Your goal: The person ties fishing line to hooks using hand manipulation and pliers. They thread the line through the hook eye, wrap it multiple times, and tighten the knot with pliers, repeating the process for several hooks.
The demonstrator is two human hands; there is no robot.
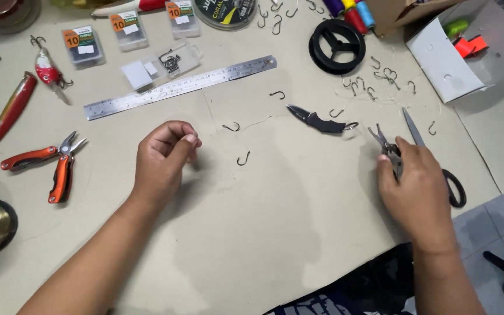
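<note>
Small pliers [387,149] under right hand [415,189]; left hand [164,157] well apart.

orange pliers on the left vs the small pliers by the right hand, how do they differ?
The orange pliers lie untouched on the table, handles spread wide; the small pliers sit under the right hand. The orange pliers have bright orange handles; the small pliers look plain grey metal and smaller. Both have open, pointed noses.
</note>
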